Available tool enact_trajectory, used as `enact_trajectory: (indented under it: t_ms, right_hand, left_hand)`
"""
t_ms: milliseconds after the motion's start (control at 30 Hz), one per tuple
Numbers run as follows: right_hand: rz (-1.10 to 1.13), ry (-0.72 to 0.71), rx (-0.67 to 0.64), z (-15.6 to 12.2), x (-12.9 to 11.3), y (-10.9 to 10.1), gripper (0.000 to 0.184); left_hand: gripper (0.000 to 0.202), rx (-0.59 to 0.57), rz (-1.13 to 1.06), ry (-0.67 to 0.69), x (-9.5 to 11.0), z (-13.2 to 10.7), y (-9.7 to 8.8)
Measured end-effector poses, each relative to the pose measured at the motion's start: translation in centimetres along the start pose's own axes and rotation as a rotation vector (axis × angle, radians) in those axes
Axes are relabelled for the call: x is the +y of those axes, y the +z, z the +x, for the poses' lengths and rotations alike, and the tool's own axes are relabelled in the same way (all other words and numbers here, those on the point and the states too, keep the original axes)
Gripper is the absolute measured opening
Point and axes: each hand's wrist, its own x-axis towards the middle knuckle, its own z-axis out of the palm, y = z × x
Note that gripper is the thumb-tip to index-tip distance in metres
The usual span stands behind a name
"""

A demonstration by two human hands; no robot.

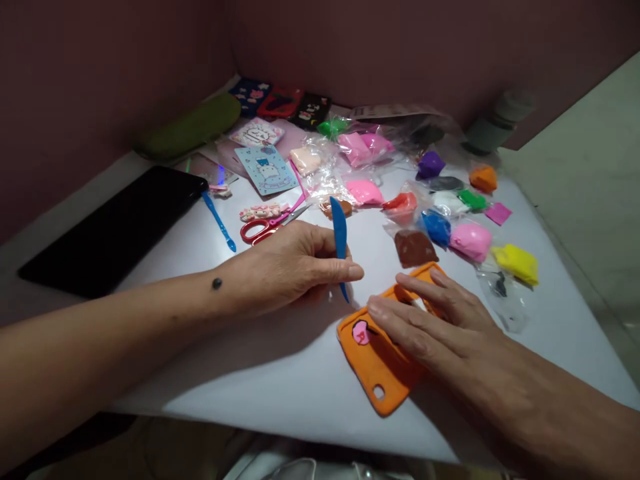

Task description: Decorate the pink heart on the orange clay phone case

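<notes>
A blue plastic clay knife (339,227) stands nearly upright in my left hand (305,263), pinched between thumb and fingers above the table. My right hand (450,327) rests with fingers stretched out over an orange clay-covered phone case (370,373), touching its surface. The case lies at a slant near the front edge. A pink clay piece with a dark outline (361,332) sits at its left part, and a round hole shows near its lower corner. My right fingers hide much of the case's middle and right side.
Several bagged clay lumps, among them a yellow one (517,263) and a brown one (415,248), lie on the right. Red-handled scissors (256,231), a blue clay tool (219,221) and a black tablet-like slab (115,230) are at left. A bottle (495,123) stands by the wall.
</notes>
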Motion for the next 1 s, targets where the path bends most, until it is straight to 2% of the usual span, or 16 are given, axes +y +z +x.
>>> enact_trajectory:
  t_ms: [100,167,200,300,333,367,433,533,667,800,1000]
  right_hand:
    - [0.001,-0.151,-0.068,0.8,0.7,-0.9,0.052]
    - [-0.012,-0.169,-0.066,0.7,0.9,-1.5,0.05]
    - [-0.011,-0.14,-0.016,0.5,0.9,-1.6,0.049]
    - [0.033,0.139,0.285,-0.8,-0.2,-1.1,0.043]
    - [0.045,0.287,0.368,-1.3,-0.8,-0.6,0.04]
    - [0.043,0.383,0.424,-1.7,-1.4,-0.1,0.037]
    - [0.06,0.439,0.425,-2.3,-2.5,1.1,0.049]
    - [0.054,0.414,0.415,-2.4,-3.4,2.7,0.064]
    - [0.134,0.408,0.45,-2.2,-3.3,3.9,0.056]
    - [0.035,0.342,0.475,-2.5,-2.9,4.4,0.054]
    - [-0.124,0.239,0.37,-3.7,-2.3,5.0,0.041]
  left_hand:
    - [0.023,0.008,-0.018,0.007,-0.2,0.1,0.0]
    - [0.025,0.039,-0.034,0.033,-0.2,0.2,-0.1]
    - [0.027,0.055,-0.049,0.042,-0.2,0.2,-0.2]
    - [0.031,0.069,-0.139,0.062,-0.1,0.3,-0.3]
    - [0.03,0.061,-0.171,0.068,-0.1,0.2,-0.3]
    - [0.028,0.049,-0.195,0.076,0.0,0.2,-0.2]
    - [0.023,0.027,-0.217,0.099,0.3,0.0,0.2]
    - [0.015,0.006,-0.198,0.122,0.7,-0.5,1.0]
    - [0.012,0.003,-0.13,0.088,1.4,-1.2,2.3]
    - [0.012,0.052,-0.179,0.057,1.7,-1.1,3.3]
    - [0.013,0.074,-0.175,-0.027,1.5,-0.5,3.5]
